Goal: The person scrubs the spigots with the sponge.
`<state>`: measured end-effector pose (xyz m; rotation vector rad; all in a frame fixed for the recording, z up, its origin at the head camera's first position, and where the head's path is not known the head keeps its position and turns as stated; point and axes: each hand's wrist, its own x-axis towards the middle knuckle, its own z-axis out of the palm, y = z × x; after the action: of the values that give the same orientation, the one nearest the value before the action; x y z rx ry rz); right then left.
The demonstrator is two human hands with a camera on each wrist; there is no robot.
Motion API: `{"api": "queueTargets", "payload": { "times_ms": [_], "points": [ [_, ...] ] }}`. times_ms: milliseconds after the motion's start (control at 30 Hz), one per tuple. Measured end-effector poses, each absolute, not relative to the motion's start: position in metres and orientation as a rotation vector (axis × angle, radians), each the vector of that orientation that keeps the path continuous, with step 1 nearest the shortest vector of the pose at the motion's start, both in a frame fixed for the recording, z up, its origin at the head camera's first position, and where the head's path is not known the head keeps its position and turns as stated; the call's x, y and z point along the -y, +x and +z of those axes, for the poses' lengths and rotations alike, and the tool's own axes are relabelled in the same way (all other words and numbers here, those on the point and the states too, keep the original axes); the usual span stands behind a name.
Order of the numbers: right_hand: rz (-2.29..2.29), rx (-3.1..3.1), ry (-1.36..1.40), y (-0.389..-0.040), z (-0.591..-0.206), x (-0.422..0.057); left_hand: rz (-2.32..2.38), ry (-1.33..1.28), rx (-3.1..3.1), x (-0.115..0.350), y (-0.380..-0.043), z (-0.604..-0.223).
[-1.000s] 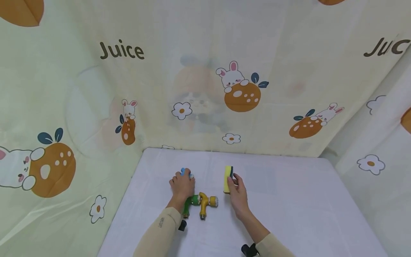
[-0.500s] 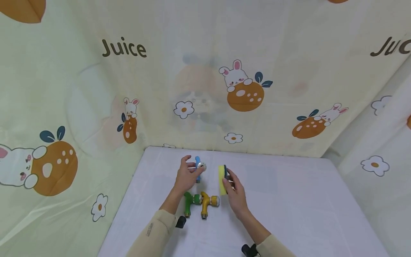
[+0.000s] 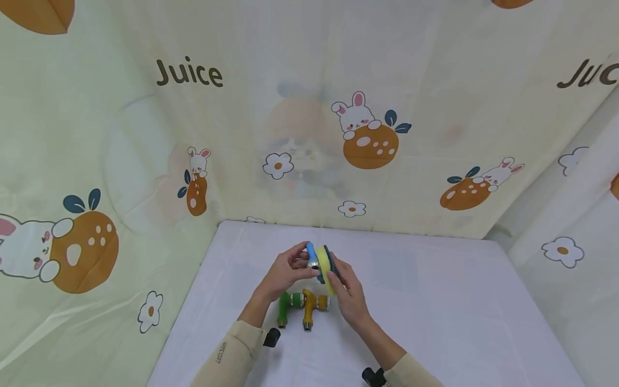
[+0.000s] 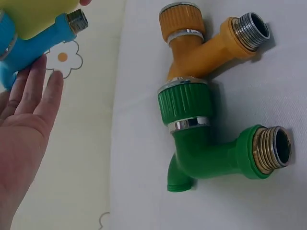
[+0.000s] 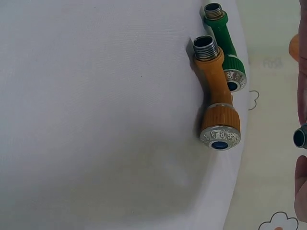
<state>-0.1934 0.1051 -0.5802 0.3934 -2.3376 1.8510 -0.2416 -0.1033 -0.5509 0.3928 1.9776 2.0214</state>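
Note:
My left hand (image 3: 281, 275) holds a blue tap (image 3: 311, 251) by its body, raised over the table. Its metal threaded end shows in the left wrist view, where the blue tap (image 4: 41, 45) overlaps a yellow sponge (image 4: 36, 17). My right hand (image 3: 352, 298) grips that sponge (image 3: 325, 266), yellow on one side and dark on the other, thumb on the yellow face. The yellow side lies right up against the tap. In the right wrist view only the tap's threaded end (image 5: 301, 137) and bits of a hand appear at the right edge.
A green tap (image 3: 283, 312) and an orange-yellow tap (image 3: 308, 312) lie side by side on the white table (image 3: 435, 312), nearer than the hands. A printed curtain (image 3: 300, 204) hangs behind the table and along its sides.
My left hand has lifted the blue tap from the table, turned it and brought it right. The sponge in my right hand has shifted left and tilted against it.

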Motion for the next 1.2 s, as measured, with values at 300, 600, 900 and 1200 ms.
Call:
{"api": "queueTargets", "payload": {
  "times_ms": [300, 600, 900, 1200],
  "points": [
    [1.844, 2.38, 0.374, -0.192, -0.576, -0.1, 1.999, 0.398, -2.024, 0.106, -0.239, -0.546],
    [1.849, 2.415, 0.303, -0.192, -0.566, -0.096, 1.782, 0.425, -2.193, 0.104, -0.236, -0.539],
    [1.958, 2.371, 0.316, -0.177, -0.53, -0.097, 1.774, 0.45, -2.231, 0.099, -0.233, -0.54],
    [1.94, 2.352, 0.306, -0.179, -0.53, -0.097, 1.771, 0.489, -2.25, 0.097, -0.228, -0.538]
  ]
}}
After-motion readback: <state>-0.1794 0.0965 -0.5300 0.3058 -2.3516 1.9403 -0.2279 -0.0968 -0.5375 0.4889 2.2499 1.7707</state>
